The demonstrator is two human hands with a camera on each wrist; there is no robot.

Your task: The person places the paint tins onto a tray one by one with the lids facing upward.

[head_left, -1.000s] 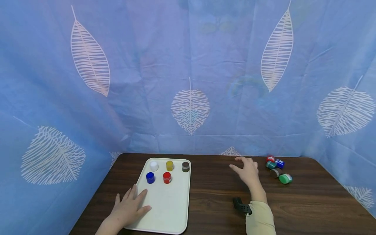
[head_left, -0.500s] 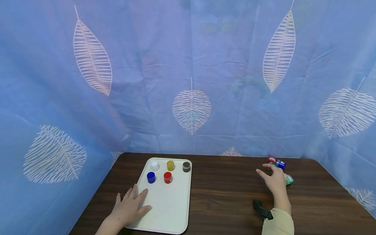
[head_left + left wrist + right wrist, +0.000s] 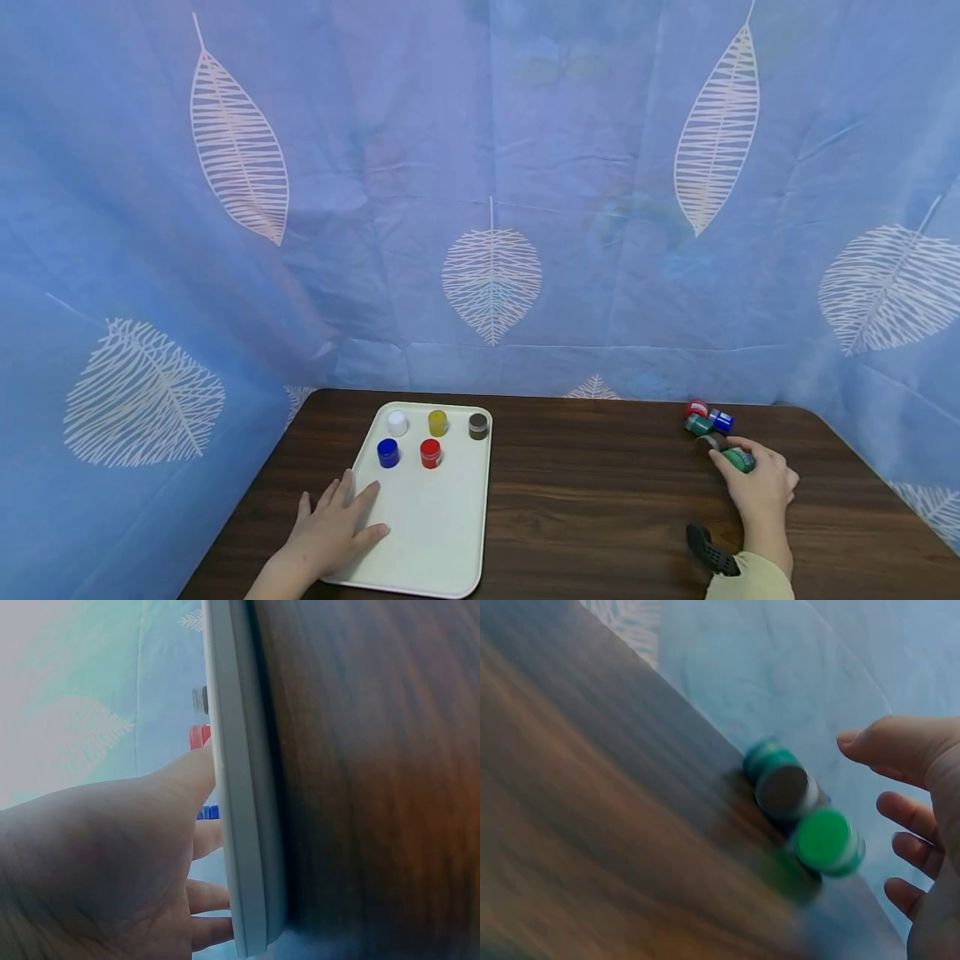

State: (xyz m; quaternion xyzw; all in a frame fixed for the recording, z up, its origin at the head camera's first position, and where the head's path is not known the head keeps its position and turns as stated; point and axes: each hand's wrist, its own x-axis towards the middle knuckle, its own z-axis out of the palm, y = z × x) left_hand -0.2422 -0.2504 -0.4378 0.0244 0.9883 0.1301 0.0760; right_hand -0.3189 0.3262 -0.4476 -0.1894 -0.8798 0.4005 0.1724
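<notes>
My left hand [image 3: 326, 529] lies with spread fingers over the left edge of a white tray [image 3: 431, 533]; the left wrist view shows its thumb and fingers at the tray's rim [image 3: 236, 787]. Far right, my right hand [image 3: 761, 483] is at a green paint jar [image 3: 738, 460] lying on its side, thumb and index finger on either side of it in the head view. In the right wrist view the fingers are parted and a gap separates them from the green lid [image 3: 823, 840]. A brown-lidded jar [image 3: 782, 791] lies against the green one.
On the tray stand white [image 3: 397, 423], yellow [image 3: 437, 422], dark brown [image 3: 477, 426], blue [image 3: 387, 453] and red [image 3: 431, 453] paint jars. Behind the green jar lie red [image 3: 696, 408], blue [image 3: 722, 420] and teal [image 3: 698, 425] ones, close to the table's back edge.
My right hand has moved right across the table, from beside the loose jars to the green jar. The left hand has stayed on the tray; the jars look unmoved.
</notes>
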